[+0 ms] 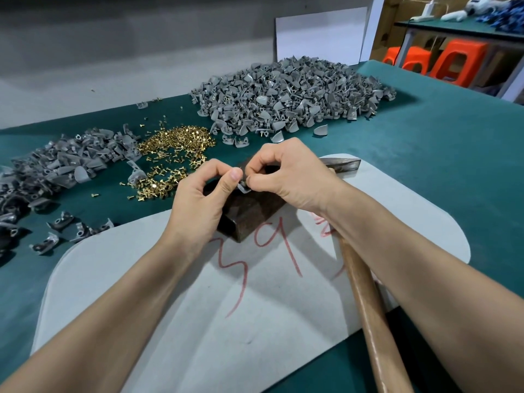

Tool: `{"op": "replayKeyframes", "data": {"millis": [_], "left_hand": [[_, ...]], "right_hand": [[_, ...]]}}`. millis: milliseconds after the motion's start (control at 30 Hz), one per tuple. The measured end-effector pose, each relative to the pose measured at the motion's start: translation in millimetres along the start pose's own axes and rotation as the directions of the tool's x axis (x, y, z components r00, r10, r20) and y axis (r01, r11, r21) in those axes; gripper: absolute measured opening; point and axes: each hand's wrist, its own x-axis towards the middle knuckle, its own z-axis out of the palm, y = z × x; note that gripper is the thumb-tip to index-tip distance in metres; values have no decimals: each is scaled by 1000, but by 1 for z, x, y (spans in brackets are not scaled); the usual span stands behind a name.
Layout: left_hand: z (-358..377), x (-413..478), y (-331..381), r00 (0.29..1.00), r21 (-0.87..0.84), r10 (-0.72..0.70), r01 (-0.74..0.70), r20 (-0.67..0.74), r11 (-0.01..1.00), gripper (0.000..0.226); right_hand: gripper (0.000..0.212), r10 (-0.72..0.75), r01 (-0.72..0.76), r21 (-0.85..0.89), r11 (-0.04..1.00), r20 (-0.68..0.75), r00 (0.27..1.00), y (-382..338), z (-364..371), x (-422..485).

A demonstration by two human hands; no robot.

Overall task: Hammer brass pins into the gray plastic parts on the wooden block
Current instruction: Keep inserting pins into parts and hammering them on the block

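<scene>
My left hand (202,199) and my right hand (286,173) meet above the dark wooden block (249,214), which stands on a grey mat (198,307). Between their fingertips they pinch a small gray plastic part (243,189). Whether a pin is in my right fingers is too small to tell. A hammer lies under my right forearm, with its dark head (344,163) beyond my hand and its wooden handle (368,313) running toward me. A heap of brass pins (170,160) lies left of the block.
A large pile of gray parts (289,97) lies at the back of the green table (439,165), a smaller pile (62,163) at the left. Loose parts (65,225) sit near the mat's left edge. Orange stools (453,62) stand beyond the table.
</scene>
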Motion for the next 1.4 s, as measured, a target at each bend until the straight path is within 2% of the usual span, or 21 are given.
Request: {"op": "replayKeyframes", "data": {"millis": [167,400,533,800,867,1000,1400], "left_hand": [[0,1,-4,1000,-6,-9,8,-22,1000,19],[-2,1,-7,997,1,-29,29,-74,1000,19],[-2,1,-6,996,-6,-43,43,-74,999,21],[-1,0,-6,995,-50,-66,62,-78,997,28],[-2,0,-6,995,-73,-70,65,-65,995,21],[-3,0,-7,998,-17,-38,37,-55,999,21],[-3,0,-5,999,32,-6,8,-47,999,27]], "right_hand": [[16,8,-8,13,1000,4,1000,4,0,0],[10,-23,15,94,995,83,996,2,-5,-2],[6,-26,21,56,998,74,997,3,-4,-1],[14,-9,9,22,1000,9,1000,8,-1,2],[14,-12,12,18,1000,-26,1000,9,0,3],[16,-36,36,5,999,-81,996,10,-1,4],[13,-43,43,-2,999,-88,995,11,-2,4]]}}
